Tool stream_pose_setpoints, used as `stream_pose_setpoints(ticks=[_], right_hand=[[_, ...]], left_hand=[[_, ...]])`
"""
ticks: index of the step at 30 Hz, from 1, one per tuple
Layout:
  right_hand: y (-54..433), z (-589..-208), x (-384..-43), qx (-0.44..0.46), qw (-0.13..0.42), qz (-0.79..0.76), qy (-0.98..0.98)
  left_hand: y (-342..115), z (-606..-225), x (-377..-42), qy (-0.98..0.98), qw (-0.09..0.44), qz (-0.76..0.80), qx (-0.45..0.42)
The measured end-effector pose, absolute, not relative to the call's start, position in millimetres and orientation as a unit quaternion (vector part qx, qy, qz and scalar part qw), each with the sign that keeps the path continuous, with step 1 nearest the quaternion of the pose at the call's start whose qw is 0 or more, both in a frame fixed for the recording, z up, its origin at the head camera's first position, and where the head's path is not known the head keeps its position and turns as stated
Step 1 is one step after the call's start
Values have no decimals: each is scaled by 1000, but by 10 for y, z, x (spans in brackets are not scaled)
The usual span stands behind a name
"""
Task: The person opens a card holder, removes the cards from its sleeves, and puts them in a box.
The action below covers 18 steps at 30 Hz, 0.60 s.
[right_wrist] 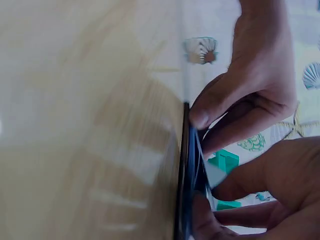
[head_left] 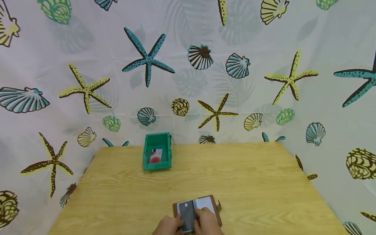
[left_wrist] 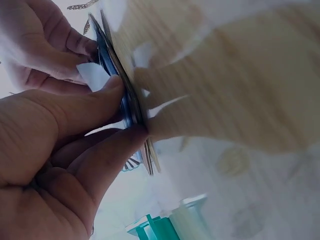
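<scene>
Writing: the red and white card (head_left: 156, 156) is showing small marks near its top, but they are looking too tiny to read.
Light patch: a little pale square (head_left: 186, 205) is sitting near the top of the dark panel (head_left: 187, 218); any words on it are looking too small to read.
Green bin: the open bin (head_left: 157, 166) is standing on the table left of the middle of the frame, near the back edge, and the card is leaning inside it.
Brown folder: the folder (head_left: 204, 203) is lying open at the bottom middle of the frame, a bit tilted. Its brown edges are going around a pale inside, the dark panel is covering the left part, and a small brown tab (head_left: 219, 206) is poking out on the right.
Left hand: this hand (head_left: 169, 225) is pinching the folder's left side between thumb and finger.
Right hand: this hand (head_left: 208, 222) is bending its fingers and pinching at the folder's inside, by the dark panel's right edge; which layer it is pinching, I cannot tell.
Pale piece: a whitish piece (left_wrist: 95, 76) is sticking up between the two hands in the left wrist view.
Table: the yellow wood top (head_left: 249, 182) is filling the lower middle.
Cloth: a white sheet (head_left: 252, 94) with starfish and shells is hanging behind and at both sides.
</scene>
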State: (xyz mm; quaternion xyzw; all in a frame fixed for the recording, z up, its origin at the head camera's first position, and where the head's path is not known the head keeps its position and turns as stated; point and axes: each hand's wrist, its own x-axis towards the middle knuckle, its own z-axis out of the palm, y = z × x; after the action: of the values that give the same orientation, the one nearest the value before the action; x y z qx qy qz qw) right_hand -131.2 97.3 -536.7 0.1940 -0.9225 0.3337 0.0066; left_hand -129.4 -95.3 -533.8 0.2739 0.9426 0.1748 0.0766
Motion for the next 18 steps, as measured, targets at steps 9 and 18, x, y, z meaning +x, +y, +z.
stream_pose_setpoints(ticks=[9,18], right_hand=[[977,-5264,-1335,130,-47,418,-898],[1078,-5313,-1281,70,-73,495,-863]], left_hand=[[-860,-5231,-1297,950,111,159,247],[-856,-5345,-1321,938,114,150,292]])
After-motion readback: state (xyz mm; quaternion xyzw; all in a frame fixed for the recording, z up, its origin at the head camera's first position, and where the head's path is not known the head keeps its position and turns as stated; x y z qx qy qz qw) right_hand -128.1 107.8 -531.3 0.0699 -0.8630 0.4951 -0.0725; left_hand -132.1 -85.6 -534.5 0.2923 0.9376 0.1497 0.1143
